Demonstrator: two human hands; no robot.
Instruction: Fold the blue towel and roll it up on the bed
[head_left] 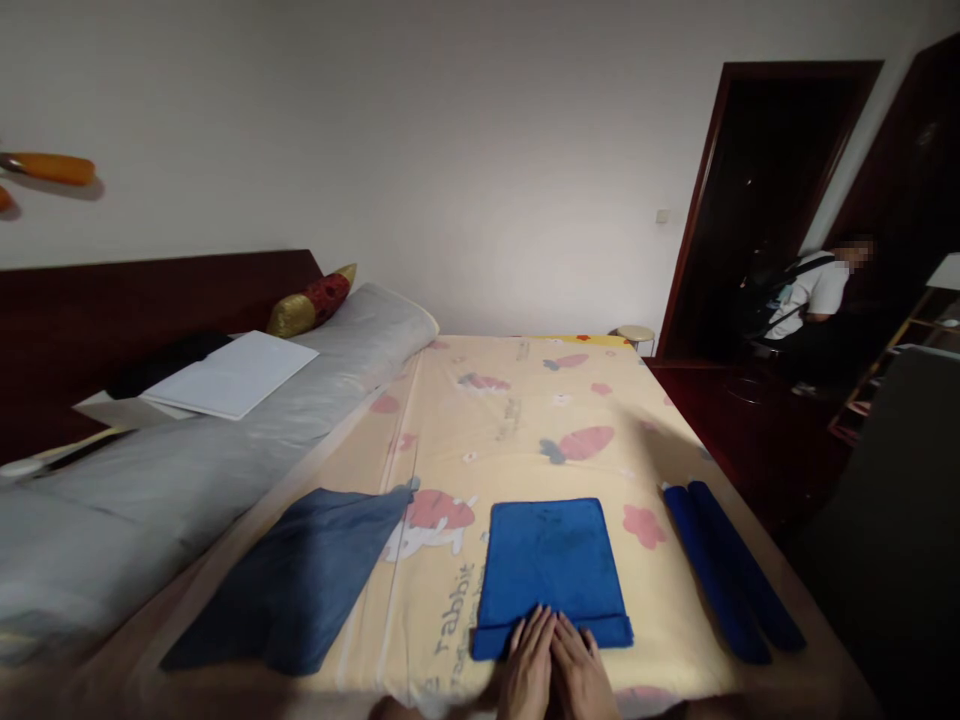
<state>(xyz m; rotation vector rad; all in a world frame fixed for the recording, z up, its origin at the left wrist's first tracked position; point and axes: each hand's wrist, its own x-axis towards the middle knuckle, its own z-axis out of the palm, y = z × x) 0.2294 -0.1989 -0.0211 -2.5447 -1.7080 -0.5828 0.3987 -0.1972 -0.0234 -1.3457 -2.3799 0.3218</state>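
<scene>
A bright blue cloth lies folded into a rectangle on the yellow printed bedsheet, its near edge turned up into a short roll. My left hand and my right hand lie side by side on that rolled near edge, fingers stretched flat and pressing on the cloth. Two blue cloths rolled into tubes lie together to the right. A darker grey-blue cloth lies loosely spread to the left.
A grey bolster runs along the left with white paper on it and a gold-and-red cushion behind. A dark wooden headboard stands at the left. A seated person is by the dark doorway at the right.
</scene>
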